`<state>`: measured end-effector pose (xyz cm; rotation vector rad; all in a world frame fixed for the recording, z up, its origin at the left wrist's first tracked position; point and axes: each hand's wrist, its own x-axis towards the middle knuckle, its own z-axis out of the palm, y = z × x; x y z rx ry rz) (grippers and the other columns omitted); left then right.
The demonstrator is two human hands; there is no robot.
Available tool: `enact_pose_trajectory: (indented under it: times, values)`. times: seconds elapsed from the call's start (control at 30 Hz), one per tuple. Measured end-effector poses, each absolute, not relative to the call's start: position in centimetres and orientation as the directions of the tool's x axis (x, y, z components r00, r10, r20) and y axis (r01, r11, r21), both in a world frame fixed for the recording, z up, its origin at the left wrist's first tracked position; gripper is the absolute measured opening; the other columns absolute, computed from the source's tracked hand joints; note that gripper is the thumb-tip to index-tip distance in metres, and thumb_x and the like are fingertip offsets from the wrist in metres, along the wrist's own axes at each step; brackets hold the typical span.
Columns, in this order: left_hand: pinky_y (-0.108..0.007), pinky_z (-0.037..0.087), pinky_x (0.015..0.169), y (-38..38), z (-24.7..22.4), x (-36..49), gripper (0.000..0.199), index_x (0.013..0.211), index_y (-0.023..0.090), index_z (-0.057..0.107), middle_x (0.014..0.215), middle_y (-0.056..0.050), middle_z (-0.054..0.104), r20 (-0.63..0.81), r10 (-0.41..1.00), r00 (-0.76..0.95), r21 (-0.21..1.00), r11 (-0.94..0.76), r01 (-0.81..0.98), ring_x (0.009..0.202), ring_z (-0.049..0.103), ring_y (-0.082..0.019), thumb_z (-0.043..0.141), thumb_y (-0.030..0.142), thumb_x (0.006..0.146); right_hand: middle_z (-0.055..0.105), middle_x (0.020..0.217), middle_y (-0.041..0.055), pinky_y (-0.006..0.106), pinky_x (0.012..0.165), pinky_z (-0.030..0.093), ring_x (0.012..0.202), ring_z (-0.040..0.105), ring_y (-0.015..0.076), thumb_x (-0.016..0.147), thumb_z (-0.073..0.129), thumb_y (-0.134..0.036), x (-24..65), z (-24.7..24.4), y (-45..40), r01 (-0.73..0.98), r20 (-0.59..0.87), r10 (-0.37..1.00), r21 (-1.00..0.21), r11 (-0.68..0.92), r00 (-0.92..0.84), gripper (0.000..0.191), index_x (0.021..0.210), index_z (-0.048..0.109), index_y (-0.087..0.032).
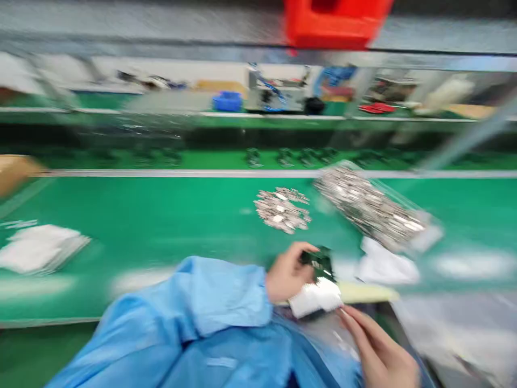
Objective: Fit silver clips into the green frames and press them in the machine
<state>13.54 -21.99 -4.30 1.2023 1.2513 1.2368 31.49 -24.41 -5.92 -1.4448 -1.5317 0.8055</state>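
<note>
My left hand (288,272) is closed on a dark green board (319,262) close to the table's front edge. Just below the board, a white piece (315,297) lies against it, blurred by motion. At the lower right, my right hand (377,347) pinches with thumb and finger at the white piece's right end; what lies between the fingertips is too small to make out. Beyond my hands, a pile of small silvery metal parts (281,209) rests on the green table (181,215). A clear bag (371,207) full of similar parts is to its right.
White cloth or paper (388,264) lies below the bag, near a pale yellow strip (365,292). A white stack (40,248) sits at left. Dark parts line the green belt behind. A blue box (227,101) stands on the shelf, with a red bin (335,24) above.
</note>
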Motion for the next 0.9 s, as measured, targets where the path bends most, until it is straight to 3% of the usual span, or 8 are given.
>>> enact_pose_trajectory:
  times: [0.07,0.13,0.3,0.57,0.73,0.9]
  values:
    - [-0.026,0.053,0.069,-21.2,-5.6,13.1,0.034,0.121,0.021,0.052,0.1,-0.006,0.065,0.073,0.997,-0.009,0.996,-0.074,-0.042,0.075,0.061,-0.014,0.056,0.021,0.087,0.069,0.086,0.0053,0.035,0.071,0.054,0.079,0.065,0.0228,0.083,0.068,-0.046,32.1,-4.4,-26.0,0.419,0.174,0.984,-0.897,0.143,0.036,0.023,0.086,0.075,-0.024]
    - [-0.025,0.052,0.069,-20.9,-6.6,12.9,0.034,0.124,0.02,0.048,0.098,-0.005,0.063,0.119,0.991,0.064,0.989,-0.113,-0.091,0.075,0.06,-0.014,0.053,0.028,0.091,0.066,0.086,0.0051,0.035,0.074,0.052,0.082,0.063,0.0222,0.085,0.067,-0.035,31.0,-3.9,-25.7,0.387,0.288,0.955,-0.891,0.239,0.074,0.014,0.085,0.075,-0.024]
    - [-0.026,0.051,0.071,-22.0,-6.9,12.6,0.035,0.127,0.02,0.045,0.101,-0.007,0.062,0.163,0.973,0.164,0.987,-0.159,-0.037,0.081,0.06,-0.016,0.048,0.034,0.095,0.062,0.106,0.0065,0.037,0.085,0.049,0.101,0.06,0.0228,0.084,0.067,-0.02,28.2,-4.4,-23.7,0.448,0.449,0.885,-0.821,0.354,0.123,0.007,0.084,0.073,-0.024]
    - [-0.024,0.049,0.065,-22.2,-6.6,12.3,0.032,0.128,0.021,0.042,0.099,-0.007,0.064,0.222,0.949,0.222,0.97,-0.238,0.048,0.076,0.062,-0.015,0.043,0.026,0.096,0.056,0.122,0.0091,0.04,0.089,0.046,0.113,0.054,0.0253,0.087,0.062,-0.02,26.3,-4.8,-23.1,0.537,0.521,0.851,-0.737,0.41,0.067,0.005,0.086,0.067,-0.022]
    - [-0.025,0.049,0.066,-22.5,-6.8,12.5,0.032,0.128,0.02,0.043,0.096,-0.007,0.063,0.229,0.953,0.198,0.966,-0.248,0.074,0.075,0.061,-0.016,0.042,0.025,0.096,0.056,0.121,0.0096,0.04,0.086,0.048,0.111,0.055,0.026,0.088,0.061,-0.025,25.9,-5.0,-23.0,0.528,0.457,0.879,-0.784,0.326,0.136,0.009,0.081,0.065,-0.022]
    - [-0.024,0.046,0.063,-22.7,-6.3,12.5,0.031,0.125,0.022,0.046,0.099,-0.006,0.062,0.302,0.938,0.169,0.935,-0.326,0.14,0.068,0.055,-0.013,0.044,0.022,0.094,0.057,0.116,0.0091,0.039,0.088,0.048,0.107,0.057,0.0247,0.084,0.063,-0.032,25.5,-5.1,-23.1,0.359,0.342,0.919,-0.897,0.257,0.195,0.016,0.074,0.061,-0.02]
